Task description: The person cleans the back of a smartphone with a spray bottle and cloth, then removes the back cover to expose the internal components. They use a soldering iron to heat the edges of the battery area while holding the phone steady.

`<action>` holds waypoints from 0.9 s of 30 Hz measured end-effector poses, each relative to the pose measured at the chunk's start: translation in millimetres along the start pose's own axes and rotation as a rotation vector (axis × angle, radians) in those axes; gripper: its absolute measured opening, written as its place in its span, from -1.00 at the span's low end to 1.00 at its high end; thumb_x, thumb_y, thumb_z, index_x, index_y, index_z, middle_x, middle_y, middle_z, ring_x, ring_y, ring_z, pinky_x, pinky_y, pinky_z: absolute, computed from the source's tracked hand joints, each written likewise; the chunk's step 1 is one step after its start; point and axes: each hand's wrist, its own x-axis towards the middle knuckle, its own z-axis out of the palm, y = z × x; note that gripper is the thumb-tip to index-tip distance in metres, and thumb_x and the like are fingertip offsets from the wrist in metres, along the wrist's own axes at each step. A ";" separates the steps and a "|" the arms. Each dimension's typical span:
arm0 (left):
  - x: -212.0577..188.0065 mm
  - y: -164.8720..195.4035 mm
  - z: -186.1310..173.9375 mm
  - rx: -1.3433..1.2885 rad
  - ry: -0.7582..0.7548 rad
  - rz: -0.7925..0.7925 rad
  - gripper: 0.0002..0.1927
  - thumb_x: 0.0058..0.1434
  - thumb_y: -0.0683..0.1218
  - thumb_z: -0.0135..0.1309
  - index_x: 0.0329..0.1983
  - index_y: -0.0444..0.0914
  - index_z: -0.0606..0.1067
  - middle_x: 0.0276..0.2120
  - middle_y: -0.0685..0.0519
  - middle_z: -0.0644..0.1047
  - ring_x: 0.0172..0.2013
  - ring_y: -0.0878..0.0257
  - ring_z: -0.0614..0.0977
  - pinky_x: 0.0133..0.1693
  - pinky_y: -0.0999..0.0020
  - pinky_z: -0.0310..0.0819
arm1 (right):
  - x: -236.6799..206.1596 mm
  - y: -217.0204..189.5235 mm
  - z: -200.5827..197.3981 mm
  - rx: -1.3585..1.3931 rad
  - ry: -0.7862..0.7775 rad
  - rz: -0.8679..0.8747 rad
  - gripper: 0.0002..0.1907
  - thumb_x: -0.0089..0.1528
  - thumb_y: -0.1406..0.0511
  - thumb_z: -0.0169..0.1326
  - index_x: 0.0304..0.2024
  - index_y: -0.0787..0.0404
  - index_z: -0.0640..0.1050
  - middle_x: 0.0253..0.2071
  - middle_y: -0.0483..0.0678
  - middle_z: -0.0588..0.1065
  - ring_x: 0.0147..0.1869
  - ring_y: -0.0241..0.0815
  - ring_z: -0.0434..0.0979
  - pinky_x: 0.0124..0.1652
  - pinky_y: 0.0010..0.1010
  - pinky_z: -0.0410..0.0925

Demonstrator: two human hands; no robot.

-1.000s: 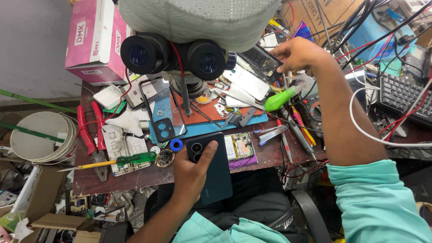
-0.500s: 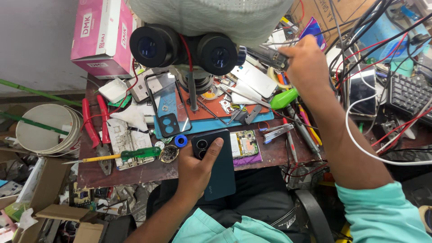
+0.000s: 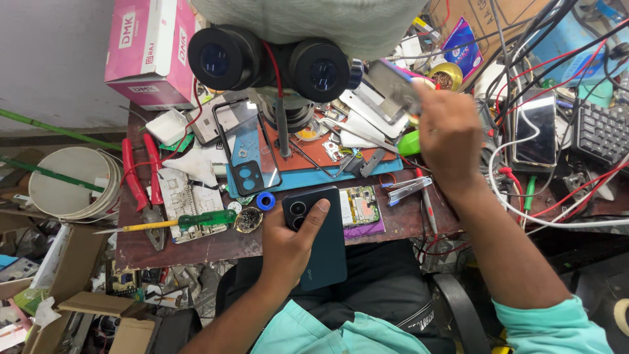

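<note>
My left hand point(image 3: 292, 244) holds a dark teal phone point(image 3: 320, 244) back side up at the near edge of the cluttered workbench point(image 3: 196, 246), thumb by its twin camera rings. My right hand point(image 3: 449, 134) is raised over the bench's right side, blurred, gripping a flat silvery plate-like part point(image 3: 395, 85) near the microscope's eyepieces point(image 3: 275, 62). A bare green circuit board point(image 3: 362, 205) lies on a purple pad just right of the phone. A clear phone frame with a blue camera cutout point(image 3: 247, 147) rests on the blue mat point(image 3: 314, 178).
A pink box point(image 3: 149, 49) stands at the back left. Red pliers point(image 3: 139, 174), a green-handled screwdriver point(image 3: 183, 221), tweezers point(image 3: 406, 189) and a blue tape roll point(image 3: 265, 200) lie about. Tangled cables, another phone point(image 3: 536, 131) and a keyboard point(image 3: 601, 134) crowd the right. A white round lid point(image 3: 69, 183) sits left.
My right hand has drawn back from the far right of the bench toward the microscope, now holding a flat silvery part. The left hand and phone have stayed put.
</note>
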 end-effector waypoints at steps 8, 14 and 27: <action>6.1 -1.8 -3.7 -0.161 0.057 -0.141 -0.75 0.23 -0.01 0.26 -0.21 -0.30 0.62 -0.39 0.16 0.60 -0.41 0.46 0.52 -0.36 0.50 0.40 | -42.3 -10.6 -18.3 1.268 -0.087 1.042 -0.69 0.34 0.44 0.16 0.15 0.27 0.56 -0.23 -0.13 0.43 -0.26 -0.36 0.48 -0.25 -0.46 0.48; 11.6 -1.2 -8.1 -0.346 0.081 -0.267 -0.78 0.24 -0.03 0.25 -0.20 -0.29 0.61 -0.35 0.09 0.62 -0.39 0.39 0.61 -0.34 0.45 0.49 | -86.7 -53.9 -24.1 1.889 -0.283 1.355 -0.68 0.25 0.44 0.18 0.05 0.28 0.46 -0.16 0.04 0.58 -0.30 -0.26 0.60 -0.25 -0.42 0.54; 2.0 8.5 -12.8 -0.344 0.040 -0.195 -0.79 0.23 -0.12 0.27 -0.15 -0.33 0.60 -0.32 0.07 0.62 -0.36 0.35 0.64 -0.30 0.40 0.56 | -61.9 -110.9 -47.7 1.695 -0.389 1.107 -0.82 0.22 0.49 0.16 -0.11 0.38 0.53 -0.30 0.07 0.58 -0.29 -0.12 0.64 -0.34 -0.37 0.50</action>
